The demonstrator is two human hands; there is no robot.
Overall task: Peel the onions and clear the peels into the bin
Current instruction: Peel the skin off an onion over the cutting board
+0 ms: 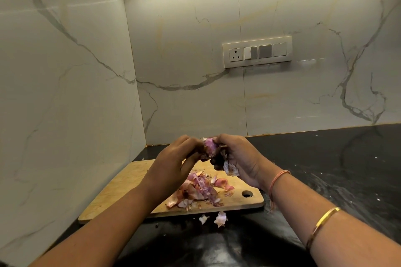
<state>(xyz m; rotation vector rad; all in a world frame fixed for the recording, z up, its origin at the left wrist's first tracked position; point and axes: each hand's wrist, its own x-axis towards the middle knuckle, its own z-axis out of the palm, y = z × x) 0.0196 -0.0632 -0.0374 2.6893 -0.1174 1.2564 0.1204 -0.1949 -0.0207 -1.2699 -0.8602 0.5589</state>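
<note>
**Carefully Now: Onion Being Peeled Above the Board**

Your left hand (173,162) and right hand (236,158) both curl tight round the glossy purple onion (210,147), held in the air at 12 o'clock of the papery, curling peels (199,191) heaped on the pale wooden cutting board (121,188). Light, dry flakes (220,219) lie on the dark counter (325,169) at 6 o'clock; more could drift off the edge.

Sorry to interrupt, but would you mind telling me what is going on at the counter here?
A person is peeling a purple onion, held up between the left hand and the right hand over a wooden cutting board. A pile of peels lies on the board, and two loose scraps sit on the black counter at its near edge. No bin is in view.
</note>
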